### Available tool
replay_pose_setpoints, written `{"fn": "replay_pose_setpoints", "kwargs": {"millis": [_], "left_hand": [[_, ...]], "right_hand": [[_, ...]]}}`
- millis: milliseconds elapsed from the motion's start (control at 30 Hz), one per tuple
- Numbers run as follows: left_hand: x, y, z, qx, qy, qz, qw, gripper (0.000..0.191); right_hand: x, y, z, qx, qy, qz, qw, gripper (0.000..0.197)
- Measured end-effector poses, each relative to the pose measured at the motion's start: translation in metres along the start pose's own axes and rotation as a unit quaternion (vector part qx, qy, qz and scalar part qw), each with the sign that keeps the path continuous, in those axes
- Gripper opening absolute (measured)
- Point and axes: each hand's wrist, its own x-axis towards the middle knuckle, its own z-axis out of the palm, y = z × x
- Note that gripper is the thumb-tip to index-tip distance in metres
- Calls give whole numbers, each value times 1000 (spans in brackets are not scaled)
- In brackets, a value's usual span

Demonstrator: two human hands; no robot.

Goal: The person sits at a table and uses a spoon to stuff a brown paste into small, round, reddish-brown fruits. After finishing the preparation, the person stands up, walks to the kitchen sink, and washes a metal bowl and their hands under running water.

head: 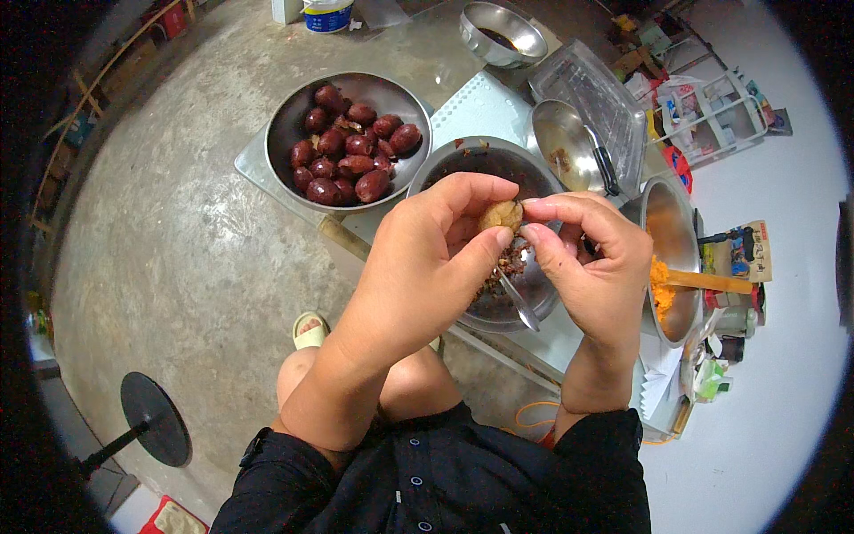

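My left hand (434, 260) holds a small, rounded tan piece of food (500, 215) between thumb and fingers. The thumb and forefinger of my right hand (584, 247) pinch at its right edge. Below both hands is a large metal bowl (490, 323) with dark brown scraps (510, 259) in it. A metal spoon (519, 300) leans inside, its handle end over the near rim. Left of it, a wide metal bowl (280, 160) holds several dark red, oval, shiny fruits or seeds (357, 165). My hands hide part of the scrap bowl.
On the right stands a metal pot (687, 307) of orange mash (660, 284) with a wooden handle (710, 281) sticking out. A pan (560, 133) with a black handle, a clear plastic tray (587, 93) and a steel bowl (504, 40) lie beyond. A black round stand base (155, 419) is on the floor.
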Motion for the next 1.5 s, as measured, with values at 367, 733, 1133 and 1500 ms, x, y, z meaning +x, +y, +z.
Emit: {"fn": "replay_pose_setpoints", "kwargs": {"millis": [367,733,1133,1500], "left_hand": [[0,3,2,11,3,-7,1000,29],[1,1,2,15,-3,-12,1000,29],[1,2,1,24,-5,-8,1000,30],[1,3,1,5,-12,-6,1000,30]], "right_hand": [[2,4,0,-10,7,-13,1000,16],[5,11,-4,13,-23,-21,999,16],[5,12,-3,23,-10,-35,999,12],[5,14,-2,16,1,-67,998,12]]}}
